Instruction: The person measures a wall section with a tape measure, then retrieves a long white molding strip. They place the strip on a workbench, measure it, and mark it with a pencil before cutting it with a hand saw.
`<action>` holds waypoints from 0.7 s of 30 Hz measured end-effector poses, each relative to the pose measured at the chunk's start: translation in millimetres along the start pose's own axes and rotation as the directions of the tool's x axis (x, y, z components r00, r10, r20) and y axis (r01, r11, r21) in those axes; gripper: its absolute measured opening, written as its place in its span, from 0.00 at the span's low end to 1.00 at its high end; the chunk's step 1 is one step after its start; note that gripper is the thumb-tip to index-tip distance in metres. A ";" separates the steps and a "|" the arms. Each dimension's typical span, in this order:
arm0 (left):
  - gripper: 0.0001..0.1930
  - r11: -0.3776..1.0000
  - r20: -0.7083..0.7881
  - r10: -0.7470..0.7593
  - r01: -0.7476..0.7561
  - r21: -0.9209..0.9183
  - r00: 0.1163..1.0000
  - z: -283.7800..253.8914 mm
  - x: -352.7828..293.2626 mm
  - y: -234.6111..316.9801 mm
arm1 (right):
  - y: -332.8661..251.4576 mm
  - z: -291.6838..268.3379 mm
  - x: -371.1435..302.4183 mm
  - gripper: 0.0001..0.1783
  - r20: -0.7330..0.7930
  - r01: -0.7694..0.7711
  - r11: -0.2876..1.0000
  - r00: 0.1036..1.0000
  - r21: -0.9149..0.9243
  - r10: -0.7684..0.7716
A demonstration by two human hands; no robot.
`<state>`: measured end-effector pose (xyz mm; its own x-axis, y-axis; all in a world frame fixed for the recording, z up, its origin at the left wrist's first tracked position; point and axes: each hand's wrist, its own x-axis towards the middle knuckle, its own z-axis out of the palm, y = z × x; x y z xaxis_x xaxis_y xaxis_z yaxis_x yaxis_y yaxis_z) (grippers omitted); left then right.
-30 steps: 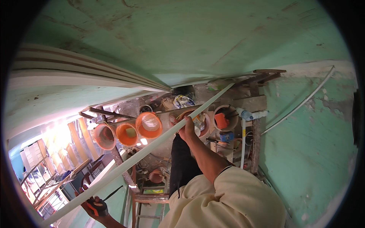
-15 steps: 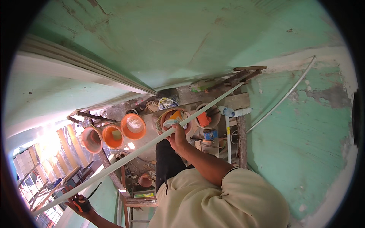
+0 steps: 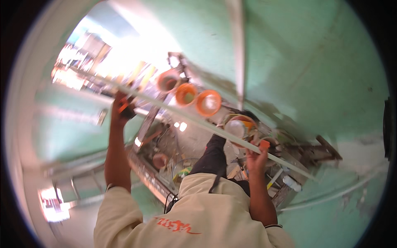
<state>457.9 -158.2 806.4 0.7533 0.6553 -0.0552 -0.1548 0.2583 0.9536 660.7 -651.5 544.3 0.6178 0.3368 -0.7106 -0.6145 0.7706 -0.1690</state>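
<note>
A long whitish strip (image 3: pixel 188 118), like a pipe or trim piece, slants from upper left to lower right across the view. My right hand (image 3: pixel 256 161) is closed around it near its right end. My left hand (image 3: pixel 120 108) is raised under the strip's left part, its fingertips at the strip. An orange and black tape measure (image 3: pixel 126 108) sits in that hand; blur hides the exact grip. Below the strip stand a bucket with a pale container (image 3: pixel 236 129) inside and, by my right hand, a red-orange object (image 3: pixel 264 144).
Three orange buckets (image 3: pixel 186 94) stand in a row beyond the strip. A wooden scaffold beam (image 3: pixel 149 177) runs below my left arm. A thin white conduit (image 3: pixel 343 190) lies along the green wall (image 3: pixel 297 53). A plastic bottle (image 3: pixel 292 183) rests at right. Bright daylight enters at upper left.
The view has turned, and the strip now slopes down to the right instead of up. My left hand has risen with the tape measure; my right hand still holds the strip, nearer its right end.
</note>
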 end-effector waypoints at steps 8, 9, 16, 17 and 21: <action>0.28 0.990 -0.179 -0.091 0.069 -0.126 0.980 15.6 -146.7 3.3 | -20.4 -64.5 -97.6 0.25 -0.132 -0.028 0.992 0.991 -0.127 0.011; 0.28 0.987 -0.184 -0.111 0.088 -0.132 0.977 17.7 -157.8 0.0 | -22.7 -80.9 -103.0 0.24 -0.142 -0.032 0.993 0.990 -0.116 0.015; 0.34 0.924 -0.290 -0.338 0.258 -0.281 0.895 -37.6 -239.6 -75.2 | -5.0 -144.3 -135.0 0.15 -0.183 -0.131 0.980 0.978 -0.152 0.102; 0.34 0.940 -0.322 -0.310 0.239 -0.242 0.895 -38.0 -241.9 -74.4 | -3.2 -156.4 -128.8 0.15 -0.161 -0.170 0.972 0.976 -0.160 0.144; 0.35 0.969 -0.339 -0.245 0.214 -0.127 0.908 -61.3 -268.5 -75.0 | 22.0 -188.6 -109.7 0.18 -0.110 -0.161 0.978 0.983 -0.131 0.147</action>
<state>228.1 -310.0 731.5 0.5054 0.7726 -0.3842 -0.0703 0.4806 0.8741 486.8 -773.6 489.6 0.4627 0.3847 -0.7987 -0.7649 0.6287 -0.1402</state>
